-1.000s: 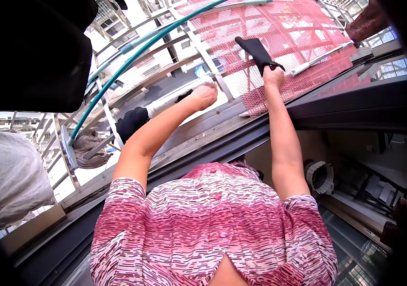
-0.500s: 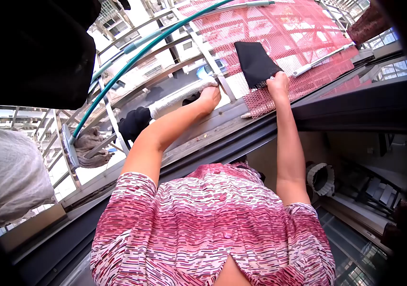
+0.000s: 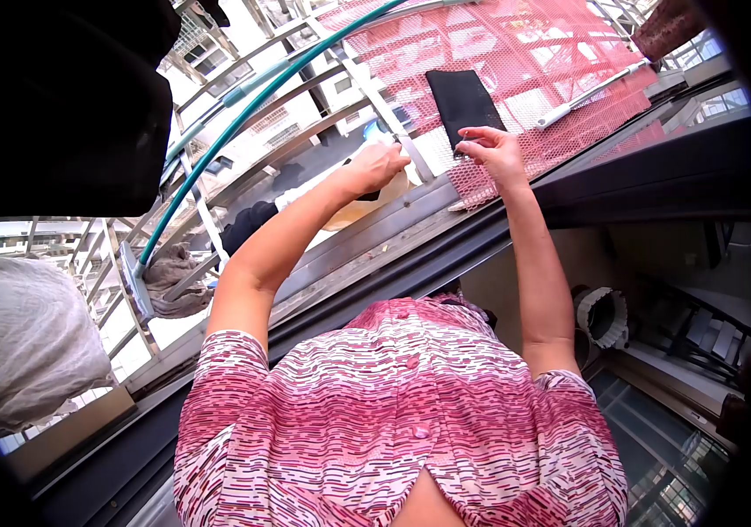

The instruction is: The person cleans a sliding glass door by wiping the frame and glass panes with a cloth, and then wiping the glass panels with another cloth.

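My left hand [image 3: 377, 167] is over the railing with its fingers curled in. White cloth [image 3: 298, 191] shows beside its forearm, with dark cloth [image 3: 245, 224] further left; what the fingers hold, if anything, is hidden. A flat black cloth [image 3: 465, 101] lies on the red mesh [image 3: 560, 53]. My right hand [image 3: 497, 156] is at its lower edge, thumb and forefinger curved and apart. Whether the fingertips still touch the cloth is hard to tell.
A green hose-like tube [image 3: 243, 119] curves across the metal railing [image 3: 371, 92]. A white-handled rod [image 3: 555, 116] rests on the mesh. Grey cloth [image 3: 28, 329] and a large dark cloth [image 3: 50, 114] hang at left. A dark window frame [image 3: 648, 189] runs along the right.
My right hand has opened from its grip on the black cloth, which now lies flatter on the mesh. My left hand has shifted slightly left, and the white cloth by it shows less.
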`<act>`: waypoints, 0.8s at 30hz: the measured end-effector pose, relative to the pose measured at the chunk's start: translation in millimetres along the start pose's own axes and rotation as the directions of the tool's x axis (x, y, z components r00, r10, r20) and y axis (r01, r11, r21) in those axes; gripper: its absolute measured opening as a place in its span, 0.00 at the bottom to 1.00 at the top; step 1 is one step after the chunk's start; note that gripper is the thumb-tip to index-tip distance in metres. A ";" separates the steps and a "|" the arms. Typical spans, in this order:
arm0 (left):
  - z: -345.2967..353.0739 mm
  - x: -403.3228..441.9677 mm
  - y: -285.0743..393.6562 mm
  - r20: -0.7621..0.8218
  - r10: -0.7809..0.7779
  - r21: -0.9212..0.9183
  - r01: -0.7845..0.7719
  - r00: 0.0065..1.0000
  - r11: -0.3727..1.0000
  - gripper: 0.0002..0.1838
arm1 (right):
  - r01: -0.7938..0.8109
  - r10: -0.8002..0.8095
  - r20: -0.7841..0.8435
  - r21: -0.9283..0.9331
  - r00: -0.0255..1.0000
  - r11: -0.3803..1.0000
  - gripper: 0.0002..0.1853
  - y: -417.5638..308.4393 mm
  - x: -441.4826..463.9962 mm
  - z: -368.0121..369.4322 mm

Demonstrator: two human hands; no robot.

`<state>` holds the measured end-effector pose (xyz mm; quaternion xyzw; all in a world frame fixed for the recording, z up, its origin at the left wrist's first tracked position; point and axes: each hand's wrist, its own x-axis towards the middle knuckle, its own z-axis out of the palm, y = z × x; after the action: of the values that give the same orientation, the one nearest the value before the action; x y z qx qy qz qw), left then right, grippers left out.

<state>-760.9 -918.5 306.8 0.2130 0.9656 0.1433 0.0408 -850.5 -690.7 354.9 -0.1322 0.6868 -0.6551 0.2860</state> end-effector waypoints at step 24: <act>-16.9 -11.9 -4.1 -0.204 -0.173 -0.457 0.062 0.964 0.888 0.16 | 0.147 -0.151 -0.087 -0.054 0.985 0.988 0.15 49.6 6.9 75.5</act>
<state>-754.2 -931.4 322.0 0.1199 0.9159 0.3826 -0.0195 -803.7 -751.5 306.6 -0.1601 0.7024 -0.6635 0.2017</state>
